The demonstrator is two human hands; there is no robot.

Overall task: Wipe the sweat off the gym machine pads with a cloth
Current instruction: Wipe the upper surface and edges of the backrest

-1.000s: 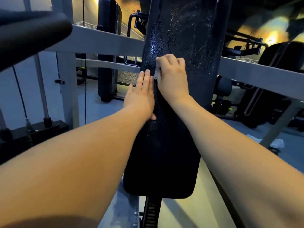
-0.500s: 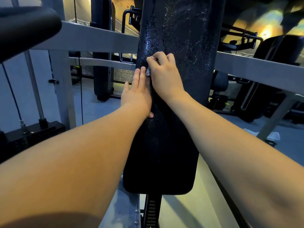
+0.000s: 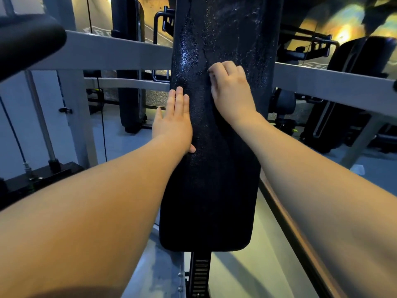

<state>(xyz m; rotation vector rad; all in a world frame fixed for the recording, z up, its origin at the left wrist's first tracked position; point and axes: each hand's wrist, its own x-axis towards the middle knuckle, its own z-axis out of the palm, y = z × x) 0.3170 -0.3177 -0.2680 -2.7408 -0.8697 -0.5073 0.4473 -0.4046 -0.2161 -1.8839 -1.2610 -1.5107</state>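
Observation:
A tall black back pad (image 3: 214, 190) stands upright in the middle of the head view. Its upper part (image 3: 236, 29) glistens with wet streaks and droplets. My left hand (image 3: 174, 123) lies flat with straight fingers against the pad's left edge, the thumb on the pad face. My right hand (image 3: 231, 91) presses on the pad's middle with its fingers curled. The cloth is hidden beneath that hand; I cannot see any of it.
Grey frame bars (image 3: 120, 50) (image 3: 333, 87) cross behind the pad on both sides. A black roller pad (image 3: 28, 41) juts in at the top left. A weight stack with guide rods (image 3: 38, 179) is lower left. A notched adjustment post (image 3: 200, 274) runs below the pad. Other machines stand behind.
My right hand has slid to the right across the pad, away from my left hand. The cloth's white edge no longer shows. My left hand stays at the pad's left edge.

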